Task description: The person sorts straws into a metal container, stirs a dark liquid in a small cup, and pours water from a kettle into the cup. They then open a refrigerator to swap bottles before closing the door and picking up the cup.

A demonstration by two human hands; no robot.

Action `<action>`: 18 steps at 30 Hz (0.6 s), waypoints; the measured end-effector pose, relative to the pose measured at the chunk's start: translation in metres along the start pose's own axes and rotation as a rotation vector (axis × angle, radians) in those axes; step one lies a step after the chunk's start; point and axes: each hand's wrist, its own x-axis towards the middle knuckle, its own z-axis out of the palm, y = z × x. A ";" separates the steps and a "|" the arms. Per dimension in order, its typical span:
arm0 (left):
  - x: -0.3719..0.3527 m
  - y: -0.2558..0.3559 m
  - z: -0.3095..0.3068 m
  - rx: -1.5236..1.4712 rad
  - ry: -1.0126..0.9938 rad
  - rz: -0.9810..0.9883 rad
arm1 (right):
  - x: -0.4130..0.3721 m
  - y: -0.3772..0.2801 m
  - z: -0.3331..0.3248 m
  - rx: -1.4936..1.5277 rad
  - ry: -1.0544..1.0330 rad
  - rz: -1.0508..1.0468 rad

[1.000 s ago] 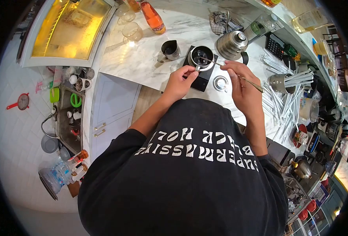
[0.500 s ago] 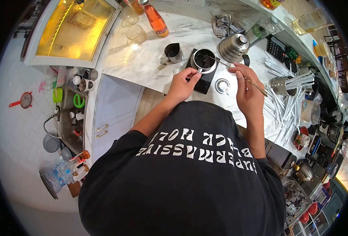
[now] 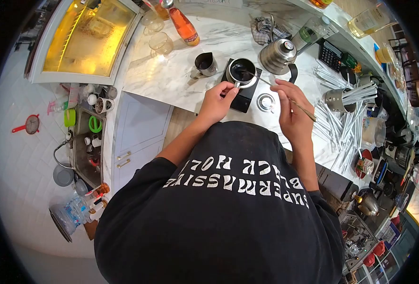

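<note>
A white cup point(image 3: 232, 80) of dark liquid stands on a black scale point(image 3: 240, 102). My left hand point(image 3: 216, 102) pinches the cup's handle at its near side. In my right hand point(image 3: 294, 110) is a long thin spoon point(image 3: 306, 111), its shaft slanting over the cup's right rim and its tip down in the dark liquid. Left of the scale sits a small metal pitcher point(image 3: 205, 64). A steel gooseneck kettle point(image 3: 278, 56) is beyond my right hand, and a round metal-rimmed disc point(image 3: 266, 102) lies on the counter between my hands.
Toward the back left are a bottle of orange drink point(image 3: 183, 26) and glasses point(image 3: 161, 44). A checked cloth point(image 3: 262, 31) lies behind the kettle. On the right, white straws point(image 3: 344, 130) are scattered around a metal holder point(image 3: 338, 100). A sink point(image 3: 84, 156) is at left.
The view has shifted slightly. My right hand has moved a little toward me and left with the spoon, whose tip stays in the cup. My left hand keeps its hold on the handle.
</note>
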 end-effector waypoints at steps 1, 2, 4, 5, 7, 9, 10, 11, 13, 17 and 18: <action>-0.001 0.003 0.000 0.003 -0.001 -0.007 | 0.000 -0.003 0.003 0.020 -0.009 -0.008; -0.001 0.005 0.000 0.007 -0.001 -0.015 | 0.001 -0.003 0.005 -0.009 -0.014 -0.008; 0.000 0.000 0.000 -0.005 0.007 0.001 | 0.004 0.001 0.005 -0.034 0.004 0.000; 0.000 -0.003 -0.001 -0.011 0.010 0.009 | 0.005 0.002 0.005 -0.047 0.014 0.004; -0.001 -0.006 -0.001 -0.015 0.012 0.010 | 0.003 0.005 0.001 -0.048 0.021 0.011; -0.002 -0.006 -0.001 -0.020 0.007 0.001 | 0.001 0.005 -0.001 -0.038 0.012 0.010; -0.002 -0.005 -0.002 -0.021 0.000 -0.006 | 0.000 0.003 -0.001 -0.029 0.003 0.005; -0.002 -0.004 -0.001 -0.022 -0.008 -0.013 | -0.001 0.002 0.000 -0.020 -0.006 0.001; -0.002 -0.006 0.001 -0.034 -0.002 -0.001 | -0.001 0.002 0.005 0.006 0.005 -0.003; -0.004 -0.001 -0.001 -0.029 -0.008 -0.006 | 0.001 0.006 0.004 -0.048 0.039 -0.010; -0.004 -0.002 -0.001 -0.019 0.005 0.009 | 0.000 0.006 0.002 -0.057 0.050 0.001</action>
